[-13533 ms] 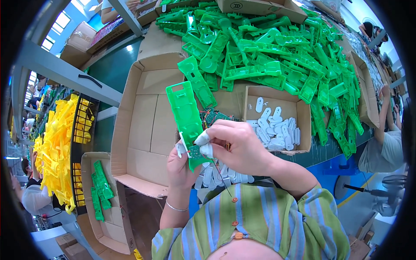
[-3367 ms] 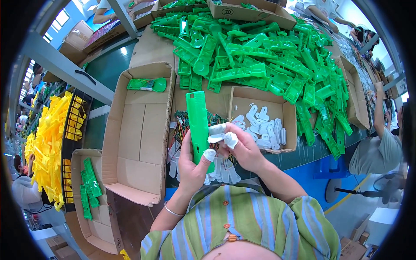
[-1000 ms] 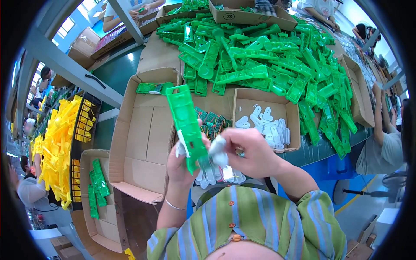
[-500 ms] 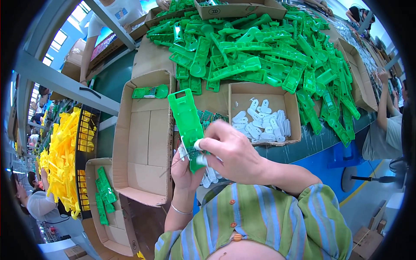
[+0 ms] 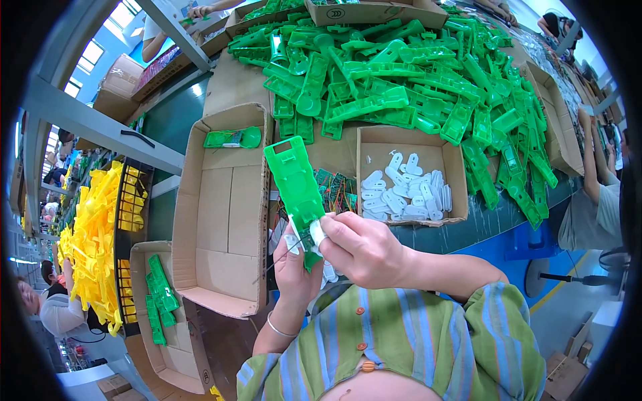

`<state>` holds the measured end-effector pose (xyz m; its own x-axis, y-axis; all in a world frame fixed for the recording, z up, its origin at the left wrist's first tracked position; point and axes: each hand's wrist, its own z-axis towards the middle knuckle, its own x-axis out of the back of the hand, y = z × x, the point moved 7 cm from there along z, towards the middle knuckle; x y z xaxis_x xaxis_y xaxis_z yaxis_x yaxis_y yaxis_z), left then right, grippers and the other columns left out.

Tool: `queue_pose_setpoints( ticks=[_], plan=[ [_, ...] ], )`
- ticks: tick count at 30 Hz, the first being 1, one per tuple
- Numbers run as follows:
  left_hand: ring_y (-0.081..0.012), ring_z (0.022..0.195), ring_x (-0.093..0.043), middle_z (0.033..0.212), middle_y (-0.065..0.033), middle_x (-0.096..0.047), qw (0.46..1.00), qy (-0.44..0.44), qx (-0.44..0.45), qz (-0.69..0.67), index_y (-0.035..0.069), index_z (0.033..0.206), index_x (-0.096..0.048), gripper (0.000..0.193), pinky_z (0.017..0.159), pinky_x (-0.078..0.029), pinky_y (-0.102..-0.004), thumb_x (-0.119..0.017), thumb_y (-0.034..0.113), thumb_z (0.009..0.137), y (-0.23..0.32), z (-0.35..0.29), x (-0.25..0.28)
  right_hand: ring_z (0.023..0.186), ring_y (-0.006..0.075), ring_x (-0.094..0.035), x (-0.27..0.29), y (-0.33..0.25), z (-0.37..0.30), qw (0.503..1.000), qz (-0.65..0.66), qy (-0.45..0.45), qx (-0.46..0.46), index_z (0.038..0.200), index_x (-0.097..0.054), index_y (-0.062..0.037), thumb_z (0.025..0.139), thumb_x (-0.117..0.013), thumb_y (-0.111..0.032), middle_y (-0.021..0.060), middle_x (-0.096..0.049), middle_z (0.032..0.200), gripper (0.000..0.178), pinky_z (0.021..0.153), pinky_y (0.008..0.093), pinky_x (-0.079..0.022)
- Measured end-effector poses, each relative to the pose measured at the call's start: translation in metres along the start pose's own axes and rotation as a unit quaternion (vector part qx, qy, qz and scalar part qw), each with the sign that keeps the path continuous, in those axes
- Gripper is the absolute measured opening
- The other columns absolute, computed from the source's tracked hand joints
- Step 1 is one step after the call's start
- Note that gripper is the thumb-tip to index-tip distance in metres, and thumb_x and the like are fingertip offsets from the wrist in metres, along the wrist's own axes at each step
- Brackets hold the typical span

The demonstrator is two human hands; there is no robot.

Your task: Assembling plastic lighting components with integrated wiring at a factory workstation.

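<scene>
My left hand (image 5: pixel 296 275) is closed round the lower end of a green plastic housing (image 5: pixel 294 180), a long tray-like shell tilted up with its hollow side showing. Thin dark wires stick out beside the left thumb. My right hand (image 5: pixel 366 252), with white covers on its fingertips, is pinched against the lower part of the shell; what it grips there is hidden by the fingers. Behind the hands lie small green circuit boards (image 5: pixel 329 186) with wires. A shallow cardboard box (image 5: pixel 457 175) of white oval plastic pieces (image 5: pixel 401 189) stands to their right.
A big heap of green housings (image 5: pixel 401 80) covers the far table. Left of my hands stands a cardboard box (image 5: pixel 227 250) with one fitted green housing (image 5: pixel 233 138); a smaller box (image 5: pixel 180 357) holds several green parts. Yellow parts (image 5: pixel 100 234) fill a black rack. Other people work nearby.
The housing and both hands have shifted slightly right. My right hand has turned, its fingertips now pressed together at the shell's lower edge. A co-worker's arm at the far left has drawn back.
</scene>
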<state>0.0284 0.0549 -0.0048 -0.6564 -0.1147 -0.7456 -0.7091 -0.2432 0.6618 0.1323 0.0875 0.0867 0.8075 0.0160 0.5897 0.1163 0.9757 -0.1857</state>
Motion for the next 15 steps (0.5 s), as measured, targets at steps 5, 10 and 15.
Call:
queue_pose_setpoints(
  ticks=[5, 10, 15],
  plan=[
    [-0.0207, 0.107, -0.057, 0.119, -0.0116, -0.057, 0.999, -0.008, -0.006, -0.031, 0.000, 0.127, -0.044, 0.039, 0.092, -0.046, -0.0346, -0.049, 0.022, 0.095, -0.011, 0.007, 0.006, 0.075, 0.0267, -0.059, 0.001, 0.006, 0.003, 1.000, -0.001, -0.017, -0.008, 0.082, -0.057, 0.0071, 0.059, -0.063, -0.007, 0.0180, -0.055, 0.091, 0.028, 0.061, 0.0313, -0.054],
    [-0.0206, 0.109, -0.056, 0.118, -0.0113, -0.057, 0.998, -0.015, 0.006, -0.058, 0.000, 0.124, -0.047, 0.035, 0.093, -0.046, -0.0349, -0.048, 0.021, 0.095, -0.013, 0.010, -0.001, 0.075, 0.0265, -0.059, 0.004, 0.005, 0.005, 0.999, -0.014, -0.031, -0.010, 0.082, -0.058, 0.0069, 0.059, -0.062, -0.007, 0.0178, -0.054, 0.093, 0.028, 0.061, 0.0319, -0.054],
    [-0.0263, 0.111, -0.055, 0.123, -0.0193, -0.053, 0.999, -0.012, 0.035, 0.032, -0.002, 0.125, -0.046, 0.035, 0.095, -0.045, -0.0359, -0.046, 0.017, 0.095, 0.001, 0.017, -0.013, 0.076, 0.0263, -0.059, 0.005, 0.011, -0.005, 0.999, -0.021, -0.016, 0.028, 0.080, -0.058, 0.0062, 0.060, -0.063, -0.007, 0.0168, -0.055, 0.095, 0.025, 0.063, 0.0328, -0.055]
  ],
)
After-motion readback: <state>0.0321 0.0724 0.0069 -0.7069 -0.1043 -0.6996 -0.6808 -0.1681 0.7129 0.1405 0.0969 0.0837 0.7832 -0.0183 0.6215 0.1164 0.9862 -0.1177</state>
